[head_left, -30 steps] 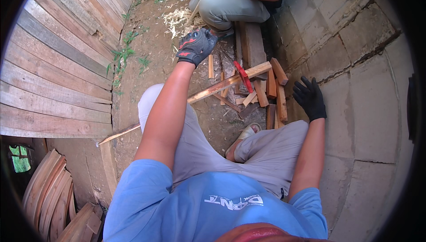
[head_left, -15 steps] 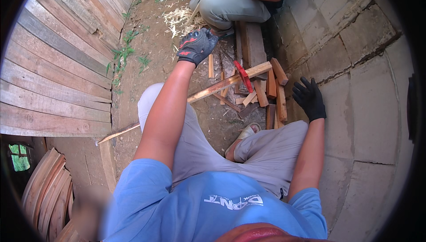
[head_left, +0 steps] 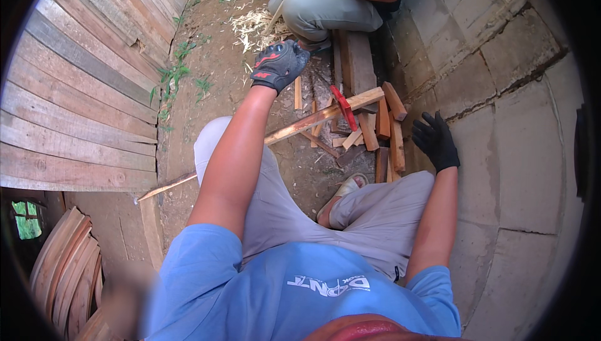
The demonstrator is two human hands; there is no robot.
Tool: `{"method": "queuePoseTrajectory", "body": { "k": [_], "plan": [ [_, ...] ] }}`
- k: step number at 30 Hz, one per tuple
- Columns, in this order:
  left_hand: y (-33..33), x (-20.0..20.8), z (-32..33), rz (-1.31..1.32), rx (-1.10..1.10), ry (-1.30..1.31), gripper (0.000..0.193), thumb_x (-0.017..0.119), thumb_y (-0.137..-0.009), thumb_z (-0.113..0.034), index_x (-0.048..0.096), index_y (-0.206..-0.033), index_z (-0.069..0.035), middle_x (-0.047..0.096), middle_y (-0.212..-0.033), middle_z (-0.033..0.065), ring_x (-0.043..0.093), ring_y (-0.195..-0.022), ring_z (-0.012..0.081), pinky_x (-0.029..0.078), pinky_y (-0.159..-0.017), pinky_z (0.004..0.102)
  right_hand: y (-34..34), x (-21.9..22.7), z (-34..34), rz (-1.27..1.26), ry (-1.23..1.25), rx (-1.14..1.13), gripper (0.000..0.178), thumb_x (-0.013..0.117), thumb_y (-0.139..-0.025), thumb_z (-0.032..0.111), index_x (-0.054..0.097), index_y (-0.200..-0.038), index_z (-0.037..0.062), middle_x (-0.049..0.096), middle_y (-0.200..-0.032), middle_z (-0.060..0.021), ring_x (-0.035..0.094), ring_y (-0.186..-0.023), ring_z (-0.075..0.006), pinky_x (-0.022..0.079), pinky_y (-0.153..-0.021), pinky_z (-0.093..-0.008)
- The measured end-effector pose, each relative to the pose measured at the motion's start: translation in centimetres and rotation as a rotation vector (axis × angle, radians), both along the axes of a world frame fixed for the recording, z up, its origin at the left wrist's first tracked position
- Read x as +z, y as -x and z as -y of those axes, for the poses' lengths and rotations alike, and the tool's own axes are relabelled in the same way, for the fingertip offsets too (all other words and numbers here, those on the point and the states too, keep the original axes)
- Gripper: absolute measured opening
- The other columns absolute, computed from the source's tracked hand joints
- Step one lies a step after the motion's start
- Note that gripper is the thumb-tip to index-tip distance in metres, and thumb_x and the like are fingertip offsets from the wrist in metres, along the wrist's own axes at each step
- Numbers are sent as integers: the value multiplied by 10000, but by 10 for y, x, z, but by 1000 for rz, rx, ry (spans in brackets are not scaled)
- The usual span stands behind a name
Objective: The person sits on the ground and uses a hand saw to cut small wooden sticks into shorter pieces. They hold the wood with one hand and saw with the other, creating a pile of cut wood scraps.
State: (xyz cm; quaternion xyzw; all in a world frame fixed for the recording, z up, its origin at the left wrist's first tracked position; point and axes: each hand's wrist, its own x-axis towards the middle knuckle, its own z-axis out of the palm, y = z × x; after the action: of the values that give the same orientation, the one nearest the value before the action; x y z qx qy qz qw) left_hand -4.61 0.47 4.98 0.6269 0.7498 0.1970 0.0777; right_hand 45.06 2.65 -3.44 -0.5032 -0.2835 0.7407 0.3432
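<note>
our left hand point(head_left: 280, 64) is curled, beyond and left of the red tool point(head_left: 343, 108); we can't make out whether its grip has anything. our right hand point(head_left: 435, 139), right of the red tool, is spread and released (near the block wall point(head_left: 501, 153)). the wooden strip point(head_left: 307, 122) lies crossed by the red tool. we judge this a pause in working the strip; a next move would call for gripping the red tool.

a long wooden strip point(head_left: 305, 124), pale and brown, lies aslant, its middle hidden; a red tool point(head_left: 343, 109) sits crosswise near its right end.
</note>
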Motion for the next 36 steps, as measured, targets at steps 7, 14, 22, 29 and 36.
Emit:
{"method": "queuePoseTrajectory", "body": {
  "k": [7,14,22,29,36],
  "plan": [
    [-6,11,4,-74,-39,34,450,550,-996,-401,745,-1272,-103,771,-1116,228,735,-1057,431,569,-956,537,-4,-3,0,-1,4,12,760,570,-1063,635,446,-1620,132,430,-1661,-217,432,-1512,-382,349,-1244,-496],
    [20,-40,-12,-165,-63,-479,533,672,-948,-383,675,-1407,-113,792,-1074,174,734,-1092,406,559,-1012,498,4,0,0,-11,-10,37,749,567,-1068,627,441,-1621,138,429,-1660,-220,432,-1514,-381,352,-1246,-496],
    [-3,12,0,110,65,64,591,721,-906,-618,808,-1158,-91,794,-1127,177,737,-1091,399,566,-974,488,-4,-4,1,12,-4,25,740,594,-1057,616,458,-1609,141,472,-1627,-212,483,-1468,-367,396,-1214,-489],
    [18,-55,-17,-143,40,-490,463,594,-999,-443,798,-1140,-52,772,-1125,255,732,-1041,461,572,-939,547,5,0,0,14,-8,38,749,598,-1055,617,455,-1611,136,462,-1628,-225,486,-1463,-366,402,-1207,-490],
    [11,-29,-8,-105,6,-78,333,586,-937,-285,784,-1013,-29,761,-1036,286,742,-977,467,586,-867,556,8,5,1,30,-3,37,789,610,-1043,632,433,-1630,135,449,-1636,-230,482,-1462,-367,381,-1223,-488]
  ]
}}
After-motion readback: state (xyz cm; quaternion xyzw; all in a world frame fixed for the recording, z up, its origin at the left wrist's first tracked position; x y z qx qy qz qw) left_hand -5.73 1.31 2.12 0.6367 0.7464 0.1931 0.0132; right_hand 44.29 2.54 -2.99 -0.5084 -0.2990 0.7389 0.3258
